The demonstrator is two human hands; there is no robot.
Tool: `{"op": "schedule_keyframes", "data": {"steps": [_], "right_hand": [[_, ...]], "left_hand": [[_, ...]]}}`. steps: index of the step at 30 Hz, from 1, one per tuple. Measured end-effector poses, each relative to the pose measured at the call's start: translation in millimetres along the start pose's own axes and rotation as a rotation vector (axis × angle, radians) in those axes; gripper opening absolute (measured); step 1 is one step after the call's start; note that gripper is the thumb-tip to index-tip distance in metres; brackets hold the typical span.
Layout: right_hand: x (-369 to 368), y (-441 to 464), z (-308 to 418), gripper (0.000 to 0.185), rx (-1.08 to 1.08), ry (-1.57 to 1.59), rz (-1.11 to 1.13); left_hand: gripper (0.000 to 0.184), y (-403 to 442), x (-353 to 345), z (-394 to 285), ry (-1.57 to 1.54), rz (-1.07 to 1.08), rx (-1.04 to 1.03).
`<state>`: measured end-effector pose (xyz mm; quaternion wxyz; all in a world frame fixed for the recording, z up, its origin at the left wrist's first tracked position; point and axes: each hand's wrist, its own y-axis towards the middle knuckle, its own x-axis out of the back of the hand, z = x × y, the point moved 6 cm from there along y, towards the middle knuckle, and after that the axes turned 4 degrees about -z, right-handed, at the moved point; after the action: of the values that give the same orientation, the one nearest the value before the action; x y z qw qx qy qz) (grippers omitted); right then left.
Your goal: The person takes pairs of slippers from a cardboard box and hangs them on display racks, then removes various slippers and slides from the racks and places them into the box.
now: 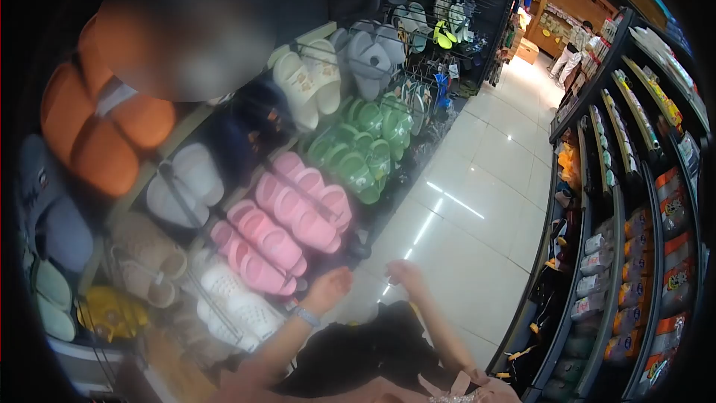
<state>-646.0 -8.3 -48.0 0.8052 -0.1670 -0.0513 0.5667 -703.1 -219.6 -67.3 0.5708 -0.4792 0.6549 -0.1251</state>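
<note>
Head view: white clogs (237, 303) are displayed low; beside them, pink clogs (302, 213) are displayed, near the slack, part-open left hand (330, 289). Right hand (405, 275), loosely open, is seen against floor tiles (462, 201); nothing is seen gripped by either. Step judged: nothing handled yet; for any grasp, leftward reach would be needed.

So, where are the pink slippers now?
In the head view, the pink slippers are left of centre, between green slippers and white clogs, near the left hand.
</note>
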Motion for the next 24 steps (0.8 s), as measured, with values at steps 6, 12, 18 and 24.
{"op": "schedule_keyframes", "data": {"steps": [6,12,18,24], "right_hand": [[50,153,122,0.029,0.163,0.174,0.157],[56,333,257,0.056,0.159,0.521,0.347],[23,454,311,0.074,0.037,0.715,0.391],[-9,488,335,0.061,-0.091,1.163,0.555]], "left_hand": [[0.016,50,-44,-43,-0.135,-0.05,-0.074],[0.037,87,-71,-66,-0.216,-0.135,-0.319],[0.024,97,-107,-63,-0.385,-0.268,-0.427],[0.021,99,-118,-57,-0.459,-0.342,-0.465]]}}
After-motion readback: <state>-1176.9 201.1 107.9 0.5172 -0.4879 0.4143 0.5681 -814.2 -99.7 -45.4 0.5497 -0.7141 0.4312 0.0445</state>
